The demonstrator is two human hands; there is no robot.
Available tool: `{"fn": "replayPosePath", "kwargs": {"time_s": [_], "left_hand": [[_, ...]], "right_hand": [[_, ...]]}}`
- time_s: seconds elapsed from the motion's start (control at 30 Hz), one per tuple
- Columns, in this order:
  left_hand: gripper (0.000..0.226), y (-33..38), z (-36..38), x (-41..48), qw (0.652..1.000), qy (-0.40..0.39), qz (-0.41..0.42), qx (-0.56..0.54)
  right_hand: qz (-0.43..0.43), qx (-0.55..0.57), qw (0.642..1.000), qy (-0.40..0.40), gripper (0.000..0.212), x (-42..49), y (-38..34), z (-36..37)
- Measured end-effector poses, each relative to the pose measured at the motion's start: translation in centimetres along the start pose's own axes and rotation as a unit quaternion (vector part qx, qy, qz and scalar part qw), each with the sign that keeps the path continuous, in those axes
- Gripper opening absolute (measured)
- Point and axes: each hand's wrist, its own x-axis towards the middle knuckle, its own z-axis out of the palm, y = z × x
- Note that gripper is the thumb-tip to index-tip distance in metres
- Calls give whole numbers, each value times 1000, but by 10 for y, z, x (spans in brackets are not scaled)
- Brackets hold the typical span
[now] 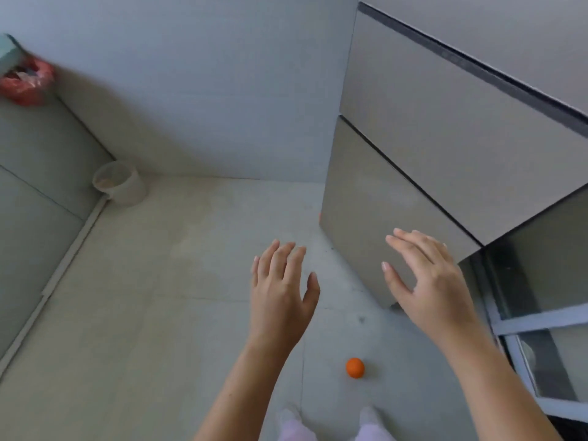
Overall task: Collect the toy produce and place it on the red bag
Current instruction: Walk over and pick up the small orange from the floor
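Here I see 2 empty hands, left hand (280,291) and right hand (426,281), fingers spread above the floor (159,313); the toy orange (355,367) lies between my forearms, the red bag (27,84) far left.

A pale tiled floor (165,307) carries a small orange toy fruit (355,367) near the cabinet base and a whitish bucket (119,183) in the far corner.

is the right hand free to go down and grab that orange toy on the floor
Probably yes. The right hand is open and holds nothing, and the orange toy lies alone on bare floor between the forearms, with nothing over it. The cabinet stands farther ahead, out of the path. The hand would have to drop and pull back.
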Motion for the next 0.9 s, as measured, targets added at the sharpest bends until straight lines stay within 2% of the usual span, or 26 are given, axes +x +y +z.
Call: {"fn": "replayPosePath", "kwargs": {"time_s": [0.4, 0.63, 0.9], "left_hand": [[36, 44, 32, -39, 992, -72, 58, -86], [36, 98, 52, -85, 987, -104, 87, -88], [37, 143, 101, -150, 977, -171, 67, -105]], "right_hand": [[125, -27, 991, 34, 39, -89, 33, -32], [143, -27, 989, 29, 39, -159, 70, -52], [173, -5, 985, 28, 38, -234, 124, -51]]}}
